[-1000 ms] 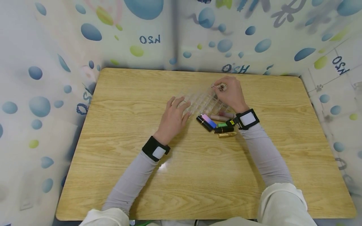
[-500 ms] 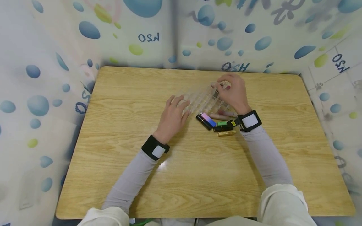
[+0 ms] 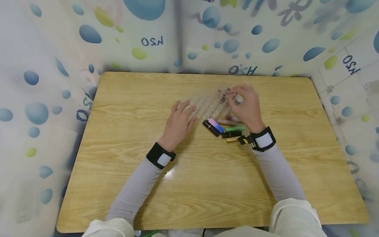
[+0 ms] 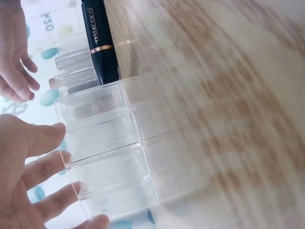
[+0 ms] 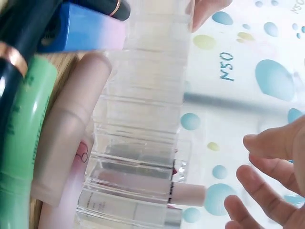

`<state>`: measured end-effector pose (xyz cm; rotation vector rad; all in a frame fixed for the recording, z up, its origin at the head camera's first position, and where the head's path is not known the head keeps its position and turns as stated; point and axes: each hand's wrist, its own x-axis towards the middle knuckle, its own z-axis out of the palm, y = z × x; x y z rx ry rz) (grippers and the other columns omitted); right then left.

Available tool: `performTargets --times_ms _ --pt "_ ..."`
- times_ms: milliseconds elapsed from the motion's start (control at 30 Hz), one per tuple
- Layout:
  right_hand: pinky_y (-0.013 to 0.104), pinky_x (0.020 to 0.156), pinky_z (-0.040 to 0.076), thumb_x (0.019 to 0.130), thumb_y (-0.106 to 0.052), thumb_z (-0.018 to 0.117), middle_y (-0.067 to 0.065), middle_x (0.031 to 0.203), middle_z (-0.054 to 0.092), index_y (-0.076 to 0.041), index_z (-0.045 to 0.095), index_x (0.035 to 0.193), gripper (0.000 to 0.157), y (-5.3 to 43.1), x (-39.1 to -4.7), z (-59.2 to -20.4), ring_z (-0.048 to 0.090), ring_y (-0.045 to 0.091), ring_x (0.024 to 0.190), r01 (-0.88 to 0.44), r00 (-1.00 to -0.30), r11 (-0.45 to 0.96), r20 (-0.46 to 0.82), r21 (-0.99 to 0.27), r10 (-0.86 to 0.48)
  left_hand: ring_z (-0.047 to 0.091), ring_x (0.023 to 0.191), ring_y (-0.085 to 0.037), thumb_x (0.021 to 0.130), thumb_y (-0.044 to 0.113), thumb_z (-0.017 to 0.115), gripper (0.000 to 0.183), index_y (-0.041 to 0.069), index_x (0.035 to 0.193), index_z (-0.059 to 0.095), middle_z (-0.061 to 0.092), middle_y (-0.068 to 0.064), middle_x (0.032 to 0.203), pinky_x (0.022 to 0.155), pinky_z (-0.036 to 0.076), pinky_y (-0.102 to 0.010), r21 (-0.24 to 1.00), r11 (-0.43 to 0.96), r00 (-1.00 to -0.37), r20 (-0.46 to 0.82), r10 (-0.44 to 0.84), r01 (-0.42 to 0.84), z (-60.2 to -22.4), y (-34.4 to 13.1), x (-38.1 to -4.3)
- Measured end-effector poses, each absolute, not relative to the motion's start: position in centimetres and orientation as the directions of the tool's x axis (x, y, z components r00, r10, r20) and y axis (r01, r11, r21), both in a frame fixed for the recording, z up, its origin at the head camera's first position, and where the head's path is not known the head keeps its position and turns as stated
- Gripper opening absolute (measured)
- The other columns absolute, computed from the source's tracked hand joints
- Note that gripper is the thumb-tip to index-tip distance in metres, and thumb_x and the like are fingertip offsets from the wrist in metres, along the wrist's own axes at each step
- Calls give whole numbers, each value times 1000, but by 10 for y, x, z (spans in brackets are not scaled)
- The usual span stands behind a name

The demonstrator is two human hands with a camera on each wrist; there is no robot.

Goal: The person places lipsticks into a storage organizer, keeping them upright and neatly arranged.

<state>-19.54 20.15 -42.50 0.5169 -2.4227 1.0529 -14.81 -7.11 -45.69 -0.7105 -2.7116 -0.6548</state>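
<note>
A clear divided organizer (image 3: 211, 104) lies in front of both hands. My left hand (image 3: 176, 126) rests its spread fingertips (image 4: 57, 157) on the organizer's near-left rim. My right hand (image 3: 245, 105) hovers just off its right end; in the right wrist view its bent fingers (image 5: 250, 174) are apart, with nothing between them. There, a pale pink lipstick tube (image 5: 188, 193) sticks out of an end compartment, beside another clear tube with a grey end (image 5: 172, 217). Contents of the compartments behind the right hand are partly hidden.
Loose on the table, against the organizer's near side, lie a black tube (image 3: 211, 128), a pink-and-blue one (image 3: 216, 125), a green one (image 3: 235, 128), another black tube (image 3: 231, 134), a gold tube (image 3: 232, 140) and a beige-pink tube (image 3: 228, 122). A patterned wall (image 3: 207, 42) stands behind.
My right hand has drawn back slightly toward me from the organizer's far right end, uncovering round tube ends there. The left hand stays on the organizer.
</note>
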Motion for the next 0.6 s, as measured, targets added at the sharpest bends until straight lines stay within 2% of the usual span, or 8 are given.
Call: performTargets --times_ms 133,300,367,500,600 --pt "55 98 53 95 -4 77 21 104 76 3 80 103 11 201 -183 -421 68 41 101 -506 -835 631 518 -588 -188 53 145 -37 105 20 70 37 -1 135 70 67 -22 140 130 32 -54 353 782 -846 359 394 514 -457 -71 -148" --pt "49 87 56 93 0 77 21 105 77 5 79 107 14 196 -167 -417 70 35 95 -504 -851 614 473 -608 -230 53 144 -36 104 21 71 37 0 135 70 67 -22 140 130 32 -52 357 783 -848 361 388 510 -457 -71 -147" --pt "45 80 54 93 0 78 20 105 76 4 78 108 16 194 -160 -416 69 34 92 -494 -860 615 447 -614 -244 53 144 -36 104 20 71 38 0 136 70 67 -22 140 131 31 -52 362 781 -850 355 389 508 -457 -71 -147" --pt "35 76 52 94 -4 80 16 105 75 2 78 111 18 191 -150 -416 70 34 94 -477 -875 625 398 -618 -275 53 144 -37 103 19 73 38 0 136 70 68 -23 140 131 30 -53 371 779 -854 344 390 506 -456 -71 -148" --pt "35 71 56 95 -4 78 15 103 75 1 79 111 17 188 -144 -417 70 33 95 -467 -883 621 371 -629 -287 54 145 -36 103 20 73 39 1 136 70 68 -22 140 131 30 -53 373 778 -855 336 394 506 -456 -72 -149"
